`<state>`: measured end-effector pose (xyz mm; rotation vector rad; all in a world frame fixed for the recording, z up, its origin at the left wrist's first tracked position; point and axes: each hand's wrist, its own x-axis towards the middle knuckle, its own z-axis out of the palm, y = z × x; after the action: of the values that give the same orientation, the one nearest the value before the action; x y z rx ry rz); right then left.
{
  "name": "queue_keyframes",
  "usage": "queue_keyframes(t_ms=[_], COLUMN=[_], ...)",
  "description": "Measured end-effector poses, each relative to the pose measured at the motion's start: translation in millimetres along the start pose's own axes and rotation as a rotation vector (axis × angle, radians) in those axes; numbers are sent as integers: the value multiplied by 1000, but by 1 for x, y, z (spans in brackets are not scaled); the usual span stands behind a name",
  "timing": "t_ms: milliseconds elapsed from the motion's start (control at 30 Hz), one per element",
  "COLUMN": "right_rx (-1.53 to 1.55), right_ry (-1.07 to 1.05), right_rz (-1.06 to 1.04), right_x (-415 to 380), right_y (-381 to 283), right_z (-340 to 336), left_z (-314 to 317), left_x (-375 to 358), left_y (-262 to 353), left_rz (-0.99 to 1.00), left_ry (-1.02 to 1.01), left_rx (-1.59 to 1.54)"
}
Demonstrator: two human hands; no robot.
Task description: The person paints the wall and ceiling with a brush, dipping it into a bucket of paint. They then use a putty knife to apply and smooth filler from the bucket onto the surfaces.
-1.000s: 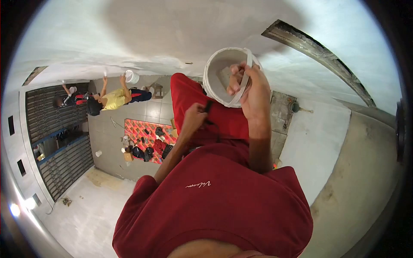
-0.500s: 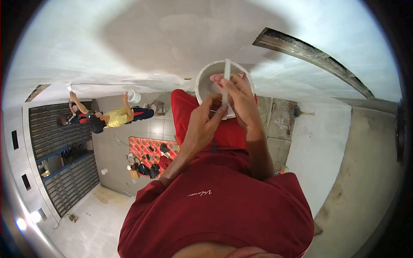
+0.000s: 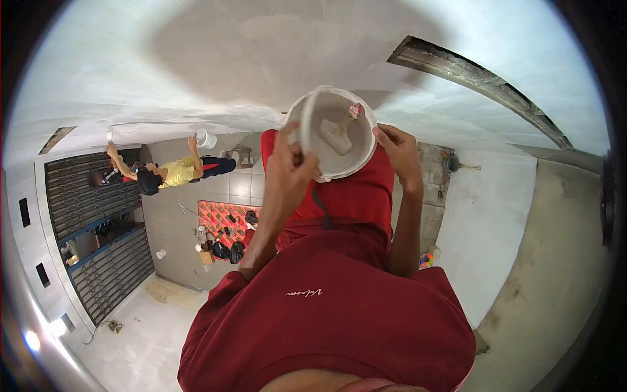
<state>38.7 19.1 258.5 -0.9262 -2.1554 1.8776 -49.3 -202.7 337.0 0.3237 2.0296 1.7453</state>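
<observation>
A white bucket [image 3: 366,153] with a smeared rim stands in front of my red trousers, tilted so that its inside faces me. My right hand [image 3: 400,153] grips its right rim, thumb on the edge and fingers outside. My left hand [image 3: 290,166], slightly blurred, is closed on a thin pale strip [image 3: 307,124], held edge-on over the left side of the bucket. What kind of tool the strip is does not show. Inside the bucket lies a plaster-coated, scraper-like piece [image 3: 336,136] beside a red-and-white end [image 3: 355,111].
Ahead rises a pale plastered wall [image 3: 261,59] with a long dark slot [image 3: 480,88]. Far below at left, a person in yellow [image 3: 179,173] holds a small white bucket [image 3: 206,138] and reaches to the wall. A red patterned mat [image 3: 222,215] with bags lies on the floor.
My right hand has left the pale strip and moved right onto the bucket rim. My left hand has moved left and up with the strip, exposing the inside of the bucket.
</observation>
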Motion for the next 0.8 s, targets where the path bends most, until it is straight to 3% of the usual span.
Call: queue_keyframes(t_ms=[67, 200, 300, 400, 500, 600, 700, 800], right_rx=[33, -11, -31, -24, -548, -863, -814, -1348], right_ry=[23, 55, 94, 62, 98, 261, -77, -359], right_rz=[23, -18, -41, -51, -44, -388, -706, -883], right_x=[0, -2, -1, -1, -15, -23, -6, 38], right_y=[2, -3, 9, 14, -24, -65, -84, -49], right_z=[2, 1, -1, -5, -7, 8, 30, 47], left_z=[-12, -26, -25, -8, -3, -5, -8, -9], left_x=[9, 31, 52, 69, 69, 61, 60, 62], left_y=[-7, -46, -94, -117, -118, -105, -106, -121], left_rz=[15, -125, -85, 91, 143, 64, -11, -15], left_ry=[172, 181, 110, 200, 182, 186, 207, 202], left_rx=[48, 345, 41, 68, -26, 34, 58, 0])
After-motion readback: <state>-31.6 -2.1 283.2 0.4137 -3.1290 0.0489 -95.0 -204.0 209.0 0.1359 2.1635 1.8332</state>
